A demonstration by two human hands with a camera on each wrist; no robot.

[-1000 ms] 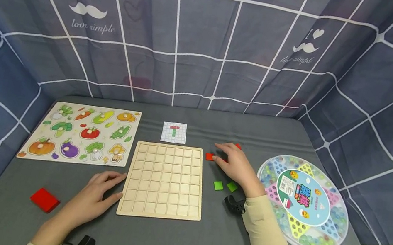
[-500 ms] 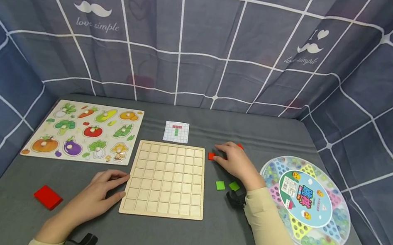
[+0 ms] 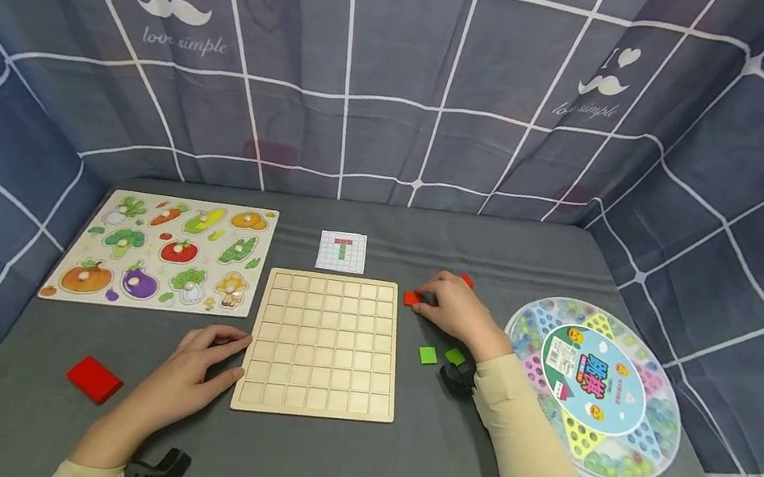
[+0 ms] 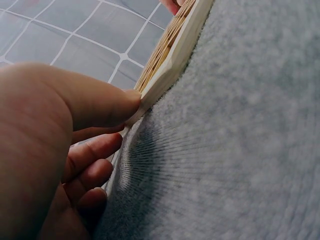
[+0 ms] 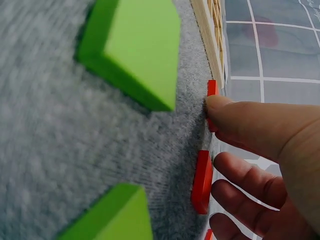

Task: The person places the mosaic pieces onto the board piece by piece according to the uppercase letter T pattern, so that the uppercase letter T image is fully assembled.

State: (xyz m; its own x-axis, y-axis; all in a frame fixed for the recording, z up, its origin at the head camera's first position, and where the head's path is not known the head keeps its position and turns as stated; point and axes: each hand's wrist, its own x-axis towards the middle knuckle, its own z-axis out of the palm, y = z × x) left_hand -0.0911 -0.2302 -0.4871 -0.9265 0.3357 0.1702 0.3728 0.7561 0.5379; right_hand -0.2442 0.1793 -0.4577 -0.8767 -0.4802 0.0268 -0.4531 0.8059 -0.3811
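R hand (image 3: pixel 457 309) pinching red tile (image 3: pixel 410 299); 2nd red tile (image 5: pixel 202 181) v close, cld get knocked. L hand (image 3: pixel 202 368) relaxed, touching board (image 3: pixel 321 347).

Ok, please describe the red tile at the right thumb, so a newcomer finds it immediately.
Find the pale wooden grid board in the middle. Just outside its top right corner, the thumb of the right hand touches a small red tile. It sits closer to the board than the other small red tiles.
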